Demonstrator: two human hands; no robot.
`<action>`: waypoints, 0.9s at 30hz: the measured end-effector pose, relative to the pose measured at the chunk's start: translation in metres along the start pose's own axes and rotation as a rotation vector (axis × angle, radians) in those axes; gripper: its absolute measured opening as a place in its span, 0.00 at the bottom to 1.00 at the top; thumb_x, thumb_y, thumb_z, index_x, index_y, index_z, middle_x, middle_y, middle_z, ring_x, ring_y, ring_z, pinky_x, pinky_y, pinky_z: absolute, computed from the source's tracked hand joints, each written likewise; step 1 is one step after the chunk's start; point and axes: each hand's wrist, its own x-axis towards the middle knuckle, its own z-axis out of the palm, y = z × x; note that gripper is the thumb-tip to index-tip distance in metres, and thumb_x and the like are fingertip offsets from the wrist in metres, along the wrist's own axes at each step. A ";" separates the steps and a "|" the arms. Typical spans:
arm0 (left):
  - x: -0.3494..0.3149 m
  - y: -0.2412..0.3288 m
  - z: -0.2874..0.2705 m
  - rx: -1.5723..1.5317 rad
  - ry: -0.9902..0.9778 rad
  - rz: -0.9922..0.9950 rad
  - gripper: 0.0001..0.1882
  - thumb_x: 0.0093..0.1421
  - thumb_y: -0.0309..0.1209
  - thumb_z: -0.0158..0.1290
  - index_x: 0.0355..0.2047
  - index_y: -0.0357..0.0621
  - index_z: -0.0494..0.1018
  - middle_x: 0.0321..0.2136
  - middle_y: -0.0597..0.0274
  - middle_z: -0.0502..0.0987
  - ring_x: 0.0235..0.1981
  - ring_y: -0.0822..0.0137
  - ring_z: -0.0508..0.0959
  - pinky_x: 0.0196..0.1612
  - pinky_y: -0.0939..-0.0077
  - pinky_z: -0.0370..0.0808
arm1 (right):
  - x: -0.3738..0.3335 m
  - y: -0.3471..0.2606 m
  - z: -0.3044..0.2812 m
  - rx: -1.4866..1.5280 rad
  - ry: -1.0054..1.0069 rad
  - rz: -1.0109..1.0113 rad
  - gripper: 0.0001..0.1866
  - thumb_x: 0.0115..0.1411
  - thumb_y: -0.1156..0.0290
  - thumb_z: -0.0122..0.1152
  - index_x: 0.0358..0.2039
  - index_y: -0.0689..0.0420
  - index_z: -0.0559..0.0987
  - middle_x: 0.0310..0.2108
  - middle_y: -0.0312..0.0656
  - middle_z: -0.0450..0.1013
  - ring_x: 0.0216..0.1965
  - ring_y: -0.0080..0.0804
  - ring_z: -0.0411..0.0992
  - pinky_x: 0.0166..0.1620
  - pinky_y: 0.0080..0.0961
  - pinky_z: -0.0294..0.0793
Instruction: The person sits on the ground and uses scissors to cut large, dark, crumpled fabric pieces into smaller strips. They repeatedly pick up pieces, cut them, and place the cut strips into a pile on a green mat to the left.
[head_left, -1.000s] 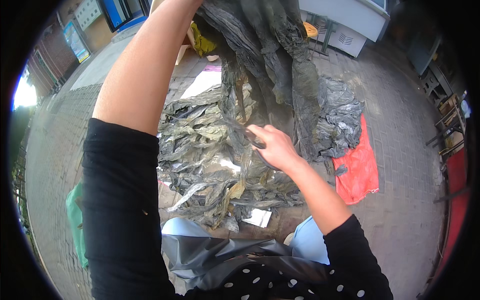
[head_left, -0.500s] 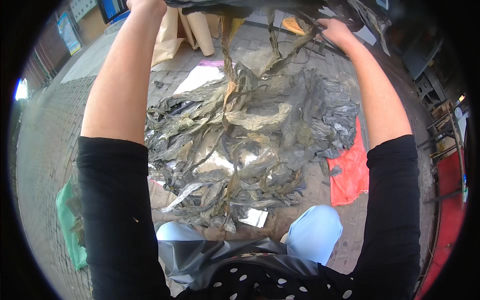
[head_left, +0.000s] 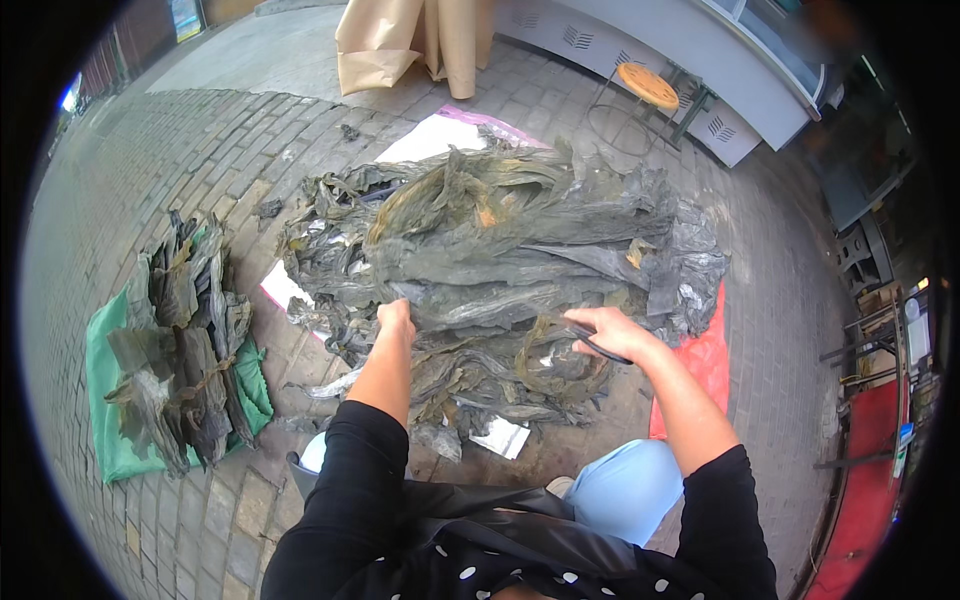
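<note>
A broad heap of dark green-grey dried kelp (head_left: 500, 235) lies spread on the paving in front of my knees, its leaves wrinkled and overlapping. My left hand (head_left: 396, 318) is closed on the near edge of a long kelp layer, left of the heap's middle. On the right, my right hand (head_left: 612, 332) grips the same layer's near edge; a thin dark strip curves beneath its fingers, and I cannot tell what that strip is. Looser, curled kelp lies under and nearer than both hands. A small white piece (head_left: 500, 437) shows at the near edge.
A smaller kelp pile (head_left: 185, 345) sits on a green sack (head_left: 105, 400) at the left. White sheeting (head_left: 425, 138) and a red sack (head_left: 715, 372) show from under the heap. Beyond stand brown paper (head_left: 455, 50), an orange-topped stool (head_left: 648, 86) and a white counter (head_left: 600, 35); red shelving is at right.
Both hands have come down from high at the far side to the near part of the heap. Kelp that hung raised now lies across the heap. The view shows more at the left.
</note>
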 end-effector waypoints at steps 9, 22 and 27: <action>-0.108 0.161 0.078 -0.295 -0.758 0.703 0.24 0.55 0.18 0.50 0.53 0.38 0.62 0.45 0.55 0.73 0.43 0.64 0.74 0.47 0.69 0.73 | 0.083 -0.073 -0.080 0.088 1.360 -0.263 0.32 0.51 0.74 0.62 0.58 0.54 0.67 0.26 0.41 0.69 0.26 0.29 0.69 0.34 0.27 0.71; -0.019 -0.002 -0.038 -0.207 -0.433 0.010 0.22 0.50 0.17 0.52 0.46 0.40 0.62 0.41 0.52 0.71 0.39 0.54 0.75 0.39 0.53 0.75 | 0.136 -0.028 0.037 0.615 1.012 0.036 0.20 0.63 0.65 0.46 0.56 0.53 0.66 0.40 0.53 0.75 0.43 0.53 0.73 0.45 0.46 0.69; -0.038 0.023 -0.023 -0.144 -0.452 0.004 0.20 0.52 0.17 0.49 0.46 0.38 0.61 0.41 0.51 0.72 0.40 0.54 0.76 0.41 0.53 0.76 | 0.126 -0.041 0.111 -0.247 0.248 0.386 0.23 0.62 0.68 0.44 0.59 0.50 0.62 0.48 0.54 0.71 0.51 0.52 0.70 0.53 0.43 0.67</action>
